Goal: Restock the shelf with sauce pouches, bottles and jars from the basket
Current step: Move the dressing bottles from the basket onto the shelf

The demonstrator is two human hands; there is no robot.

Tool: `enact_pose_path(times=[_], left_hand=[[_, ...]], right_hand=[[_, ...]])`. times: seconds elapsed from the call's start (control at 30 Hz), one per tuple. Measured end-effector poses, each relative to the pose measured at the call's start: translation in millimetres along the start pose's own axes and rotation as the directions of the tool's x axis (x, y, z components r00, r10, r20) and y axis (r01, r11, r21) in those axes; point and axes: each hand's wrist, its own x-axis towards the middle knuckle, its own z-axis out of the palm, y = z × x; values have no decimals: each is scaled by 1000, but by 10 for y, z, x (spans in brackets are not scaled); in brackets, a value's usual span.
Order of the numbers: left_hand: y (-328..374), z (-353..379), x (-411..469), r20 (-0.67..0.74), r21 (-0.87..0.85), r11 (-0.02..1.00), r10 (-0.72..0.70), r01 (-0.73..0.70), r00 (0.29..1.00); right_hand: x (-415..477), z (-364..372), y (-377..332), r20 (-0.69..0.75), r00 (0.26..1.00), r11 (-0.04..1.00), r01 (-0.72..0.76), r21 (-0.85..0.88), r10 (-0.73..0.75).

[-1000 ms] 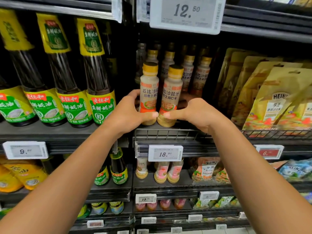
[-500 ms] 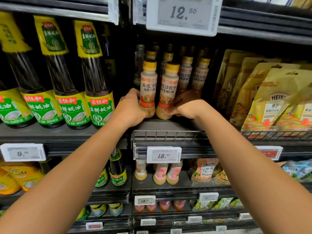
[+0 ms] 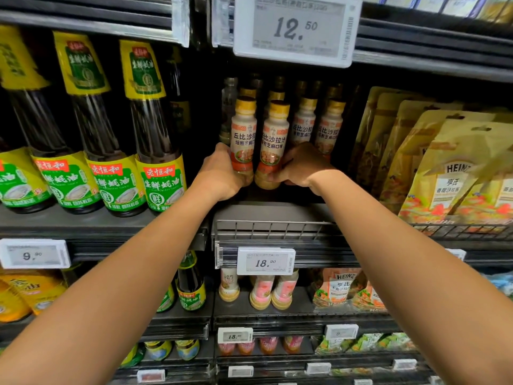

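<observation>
Two small sesame dressing bottles with yellow caps stand side by side on the dark shelf (image 3: 266, 211). My left hand (image 3: 222, 176) grips the base of the left bottle (image 3: 243, 134). My right hand (image 3: 301, 166) grips the base of the right bottle (image 3: 273, 140), which tilts slightly. Both bottles sit well back from the shelf's wire front rail (image 3: 269, 227), close to several more identical bottles (image 3: 329, 126) behind and to the right. The basket is out of view.
Tall oyster sauce bottles (image 3: 155, 151) fill the shelf to the left. Gold Heinz pouches (image 3: 449, 173) stand to the right behind a wire rail. Price tags (image 3: 266, 261) hang on the shelf edges. Lower shelves hold more dressing bottles (image 3: 273, 291) and pouches.
Both hands have pushed the two bottles deeper into the shelf, away from the front rail and toward the bottles at the back.
</observation>
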Motion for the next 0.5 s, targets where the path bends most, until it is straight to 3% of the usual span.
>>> enact_pose_path(times=[0.27, 0.5], left_hand=[[1, 26, 45, -4, -19, 1000, -3, 3, 1000], [10, 89, 89, -8, -6, 1000, -7, 7, 1000]], right_hand=[[135, 31, 60, -19, 999, 997, 45, -56, -46], [225, 107, 131, -55, 998, 999, 32, 27, -31]])
